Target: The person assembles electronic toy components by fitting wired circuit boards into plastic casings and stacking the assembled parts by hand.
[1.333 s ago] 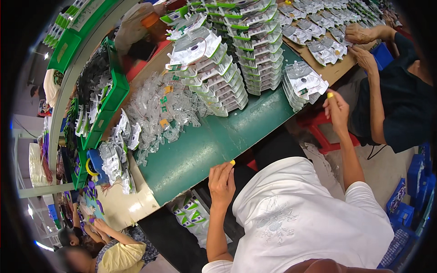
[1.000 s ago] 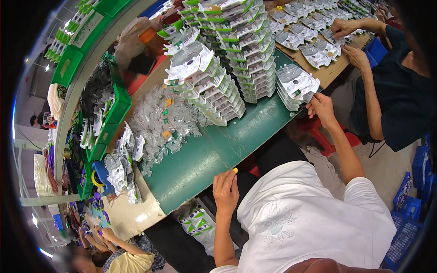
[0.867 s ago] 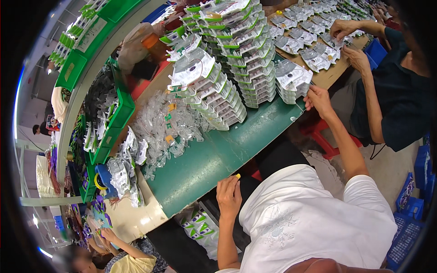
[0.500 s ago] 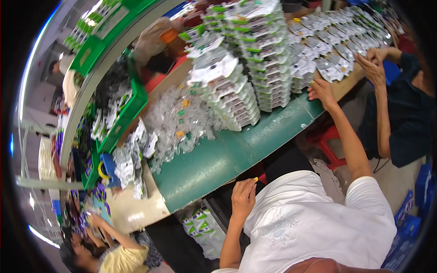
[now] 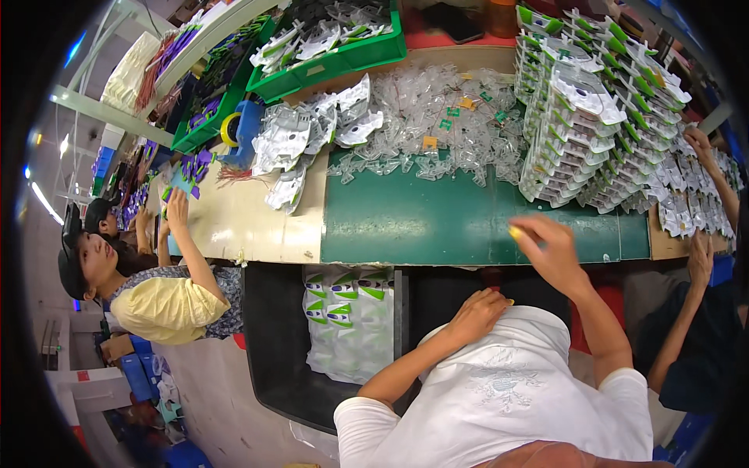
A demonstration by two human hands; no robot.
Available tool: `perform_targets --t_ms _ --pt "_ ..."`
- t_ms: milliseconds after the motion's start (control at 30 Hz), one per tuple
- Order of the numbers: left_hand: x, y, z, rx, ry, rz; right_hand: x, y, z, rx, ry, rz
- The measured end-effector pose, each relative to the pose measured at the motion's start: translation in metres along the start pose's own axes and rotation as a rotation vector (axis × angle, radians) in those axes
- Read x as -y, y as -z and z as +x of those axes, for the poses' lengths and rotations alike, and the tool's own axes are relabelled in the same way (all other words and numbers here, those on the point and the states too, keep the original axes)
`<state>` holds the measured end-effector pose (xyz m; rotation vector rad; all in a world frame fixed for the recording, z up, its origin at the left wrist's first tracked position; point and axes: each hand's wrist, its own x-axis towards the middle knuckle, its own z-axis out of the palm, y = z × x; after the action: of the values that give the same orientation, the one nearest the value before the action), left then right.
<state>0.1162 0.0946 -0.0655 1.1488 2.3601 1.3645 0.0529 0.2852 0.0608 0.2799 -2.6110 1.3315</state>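
Observation:
My right hand hovers over the front edge of the green table mat, fingers loosely bent and apart, slightly blurred. A yellow cover shows on one fingertip, and I see nothing held. My left hand rests at my waist against the white shirt, fingers curled together, also with a yellow tip. Nothing shows in it. Beyond my right hand stand tall stacks of white-and-green plastic shells. To their left spreads a heap of clear plastic pieces with a few orange and green bits.
White shells lie piled at left, beside a blue tape dispenser. Behind is a green crate of parts. Below the table edge sits a black bin holding packed shells. Co-workers' hands work at both sides.
The view has swung left. My right hand has drawn back from beside the shells at right to the table's front edge. My left hand stays near my waist.

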Motion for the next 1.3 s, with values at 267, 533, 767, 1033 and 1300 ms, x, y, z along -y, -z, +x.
perform_targets --t_ms 267,533,767,1033,1300 --pt "0.007 0.005 0.000 -0.017 -0.052 0.077 -0.054 -0.087 0.145 -0.150 -0.065 -0.568" --pt "0.025 0.021 -0.007 -0.048 -0.033 0.135 0.003 -0.080 0.125 -0.424 0.112 -0.202" --pt "0.012 0.006 -0.017 -0.017 0.001 0.044 0.032 -0.073 0.122 -0.450 0.273 -0.047" --pt "-0.022 0.108 0.030 -0.424 -0.034 -0.100 0.046 -0.046 0.100 -0.029 -0.296 0.891" --pt "-0.024 0.157 0.075 -0.491 0.169 -0.679 0.032 -0.025 0.040 0.060 -0.259 0.846"
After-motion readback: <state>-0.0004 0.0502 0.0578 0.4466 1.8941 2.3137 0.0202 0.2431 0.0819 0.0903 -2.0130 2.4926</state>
